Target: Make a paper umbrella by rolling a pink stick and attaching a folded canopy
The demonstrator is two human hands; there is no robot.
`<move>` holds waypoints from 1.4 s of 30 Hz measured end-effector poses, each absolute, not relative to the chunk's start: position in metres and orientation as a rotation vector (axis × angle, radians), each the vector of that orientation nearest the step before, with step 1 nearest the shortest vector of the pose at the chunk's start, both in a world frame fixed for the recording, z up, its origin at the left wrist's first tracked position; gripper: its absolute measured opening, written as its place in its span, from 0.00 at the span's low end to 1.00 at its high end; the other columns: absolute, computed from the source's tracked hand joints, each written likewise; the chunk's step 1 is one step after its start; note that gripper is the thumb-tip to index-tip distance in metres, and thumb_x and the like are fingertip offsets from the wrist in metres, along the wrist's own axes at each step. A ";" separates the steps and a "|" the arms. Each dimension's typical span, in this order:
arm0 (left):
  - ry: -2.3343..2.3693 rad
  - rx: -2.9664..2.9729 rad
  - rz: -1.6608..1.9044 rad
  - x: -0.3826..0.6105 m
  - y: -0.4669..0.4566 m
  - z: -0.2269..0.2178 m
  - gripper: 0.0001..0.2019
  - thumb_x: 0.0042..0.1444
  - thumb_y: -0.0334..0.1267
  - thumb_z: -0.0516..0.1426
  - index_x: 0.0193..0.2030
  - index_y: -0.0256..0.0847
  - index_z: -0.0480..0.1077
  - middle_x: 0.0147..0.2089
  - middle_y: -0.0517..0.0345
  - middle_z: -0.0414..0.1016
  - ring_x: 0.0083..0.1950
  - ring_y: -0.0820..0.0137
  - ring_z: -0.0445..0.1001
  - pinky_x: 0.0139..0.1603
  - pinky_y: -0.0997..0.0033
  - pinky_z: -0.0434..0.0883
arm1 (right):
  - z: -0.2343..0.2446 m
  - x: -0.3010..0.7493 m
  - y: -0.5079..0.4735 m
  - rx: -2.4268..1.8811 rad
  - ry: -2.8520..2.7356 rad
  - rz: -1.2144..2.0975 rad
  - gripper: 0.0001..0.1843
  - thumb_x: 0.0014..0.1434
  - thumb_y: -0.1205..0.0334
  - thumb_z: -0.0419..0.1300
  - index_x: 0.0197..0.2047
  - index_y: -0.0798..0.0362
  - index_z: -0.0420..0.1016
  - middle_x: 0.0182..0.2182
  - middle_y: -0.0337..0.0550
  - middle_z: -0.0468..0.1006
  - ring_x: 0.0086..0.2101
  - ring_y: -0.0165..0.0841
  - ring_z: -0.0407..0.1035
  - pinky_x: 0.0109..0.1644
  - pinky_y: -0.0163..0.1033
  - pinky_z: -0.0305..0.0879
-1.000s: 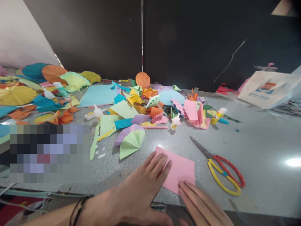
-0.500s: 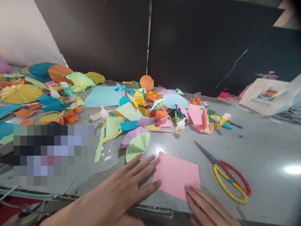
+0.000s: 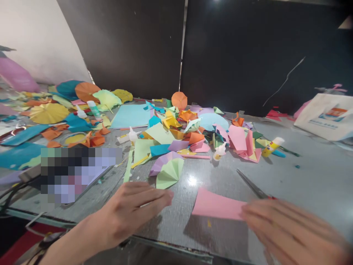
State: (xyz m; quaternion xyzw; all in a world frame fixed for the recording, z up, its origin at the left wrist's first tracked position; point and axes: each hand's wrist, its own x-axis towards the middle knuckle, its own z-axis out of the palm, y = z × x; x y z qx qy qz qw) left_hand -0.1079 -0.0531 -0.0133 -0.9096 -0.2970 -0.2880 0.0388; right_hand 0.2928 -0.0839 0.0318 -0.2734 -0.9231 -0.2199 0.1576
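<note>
My right hand [image 3: 286, 224] pinches the right edge of a pink sheet of paper [image 3: 219, 205], whose near edge is raised off the table and casts a shadow. My left hand [image 3: 135, 206] hovers left of the sheet, apart from it, its fingers pressed together with nothing visible in them. Just beyond those fingertips lies a pleated paper fan in green and purple [image 3: 169, 173]. A pair of scissors [image 3: 252, 184] lies behind my right hand; its handles are mostly hidden by that hand.
Across the back spreads a heap of folded coloured paper [image 3: 176, 129]. Glue bottles [image 3: 220, 151] and a yellow glue stick [image 3: 273, 146] stand or lie among it. A blurred-out device [image 3: 79, 176] is at left, a white bag [image 3: 325, 117] at right. The table's near edge [image 3: 171, 248] runs below my hands.
My right hand has lifted the near edge of the pink sheet. My left hand has come off the sheet and its spread fingers have drawn together. The camera view has shifted left.
</note>
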 end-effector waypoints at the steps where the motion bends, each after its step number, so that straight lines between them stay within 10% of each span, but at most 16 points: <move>1: -0.804 -2.816 -0.845 -0.102 -0.050 -0.008 0.21 0.71 0.29 0.51 0.66 0.49 0.68 0.53 0.54 0.84 0.49 0.63 0.84 0.50 0.63 0.80 | 0.037 0.294 -0.077 -0.790 -2.595 -0.674 0.18 0.73 0.68 0.50 0.55 0.45 0.79 0.48 0.38 0.86 0.46 0.35 0.81 0.54 0.40 0.76; 12: -0.948 -2.609 -1.474 -0.019 0.024 0.009 0.11 0.77 0.35 0.47 0.41 0.39 0.66 0.30 0.62 0.74 0.27 0.75 0.70 0.31 0.75 0.67 | 0.018 0.262 0.013 -0.704 -2.226 -0.722 0.08 0.67 0.74 0.61 0.48 0.55 0.74 0.41 0.47 0.84 0.41 0.36 0.81 0.49 0.39 0.76; 42: -0.760 -2.994 -1.464 -0.019 0.015 -0.019 0.06 0.66 0.26 0.57 0.47 0.36 0.72 0.52 0.45 0.72 0.48 0.67 0.76 0.50 0.67 0.77 | -0.021 0.267 0.007 -0.866 -2.423 -0.078 0.14 0.69 0.75 0.53 0.52 0.49 0.70 0.43 0.45 0.84 0.41 0.34 0.81 0.43 0.38 0.78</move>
